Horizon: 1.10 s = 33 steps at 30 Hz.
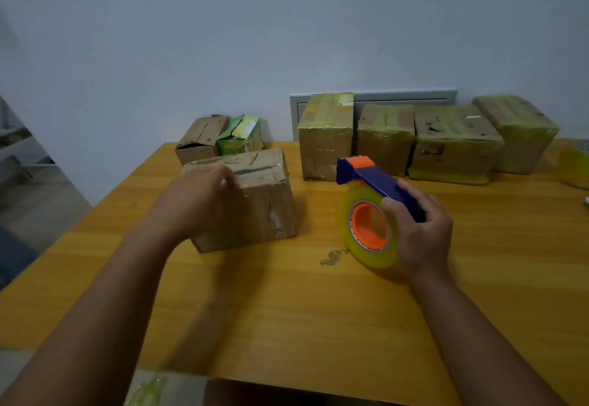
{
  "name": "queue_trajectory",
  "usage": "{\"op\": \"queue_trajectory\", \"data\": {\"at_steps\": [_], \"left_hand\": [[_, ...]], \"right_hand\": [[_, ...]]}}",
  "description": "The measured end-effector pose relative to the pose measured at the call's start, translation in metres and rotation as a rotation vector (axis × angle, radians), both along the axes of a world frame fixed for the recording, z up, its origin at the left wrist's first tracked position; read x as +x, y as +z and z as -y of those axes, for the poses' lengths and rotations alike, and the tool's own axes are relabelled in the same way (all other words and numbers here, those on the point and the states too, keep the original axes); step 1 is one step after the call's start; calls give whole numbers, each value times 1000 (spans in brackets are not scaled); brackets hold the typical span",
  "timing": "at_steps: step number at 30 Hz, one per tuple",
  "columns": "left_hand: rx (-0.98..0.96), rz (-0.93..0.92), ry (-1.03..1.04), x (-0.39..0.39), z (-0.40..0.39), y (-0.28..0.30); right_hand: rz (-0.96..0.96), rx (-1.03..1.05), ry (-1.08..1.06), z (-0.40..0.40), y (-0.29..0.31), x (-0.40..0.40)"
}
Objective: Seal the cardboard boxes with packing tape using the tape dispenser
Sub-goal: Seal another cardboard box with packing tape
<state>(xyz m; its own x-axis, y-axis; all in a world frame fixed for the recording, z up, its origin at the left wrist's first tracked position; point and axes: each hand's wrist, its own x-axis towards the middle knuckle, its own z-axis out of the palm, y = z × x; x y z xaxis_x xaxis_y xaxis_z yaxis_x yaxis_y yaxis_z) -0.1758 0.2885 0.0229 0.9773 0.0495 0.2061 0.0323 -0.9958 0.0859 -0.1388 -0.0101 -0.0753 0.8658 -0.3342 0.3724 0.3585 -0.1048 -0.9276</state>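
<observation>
A worn cardboard box (258, 201) stands left of centre on the yellow wooden table (287, 310). My left hand (194, 198) grips its near left top corner, fingers curled over the edge. To the right, my right hand (420, 230) holds the blue and orange tape dispenser (376, 182) by its blue handle. The yellowish tape roll (366, 230) on it hangs just above the table. The dispenser is apart from the box.
Several boxes wrapped in yellowish tape (452, 144) line the wall at the back right. A small brown box (199, 141) and a green carton (240, 138) sit behind the worn box. Another tape roll (575, 160) shows at the right edge. The table's near edge is close.
</observation>
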Motion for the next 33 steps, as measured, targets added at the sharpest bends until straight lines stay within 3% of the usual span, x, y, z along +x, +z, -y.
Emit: {"op": "queue_trajectory", "data": {"at_steps": [3, 8, 11, 16, 23, 28, 33], "left_hand": [[-159, 130, 8, 15, 34, -14], [116, 144, 99, 38, 70, -33], [0, 160, -61, 28, 65, -31], [-303, 1, -313, 6, 27, -17], [-328, 127, -389, 9, 25, -36], [-463, 15, -474, 15, 9, -38], [-579, -54, -393, 3, 26, -19]], "right_hand": [[10, -25, 5, -2, 0, -1], [8, -23, 10, 0, 0, -2], [-2, 5, 1, 3, -1, 1], [-7, 11, -3, 3, -2, 2], [13, 5, 21, 6, 2, 1], [74, 123, 119, 21, 25, -2], [149, 133, 349, 36, 50, -12]]}}
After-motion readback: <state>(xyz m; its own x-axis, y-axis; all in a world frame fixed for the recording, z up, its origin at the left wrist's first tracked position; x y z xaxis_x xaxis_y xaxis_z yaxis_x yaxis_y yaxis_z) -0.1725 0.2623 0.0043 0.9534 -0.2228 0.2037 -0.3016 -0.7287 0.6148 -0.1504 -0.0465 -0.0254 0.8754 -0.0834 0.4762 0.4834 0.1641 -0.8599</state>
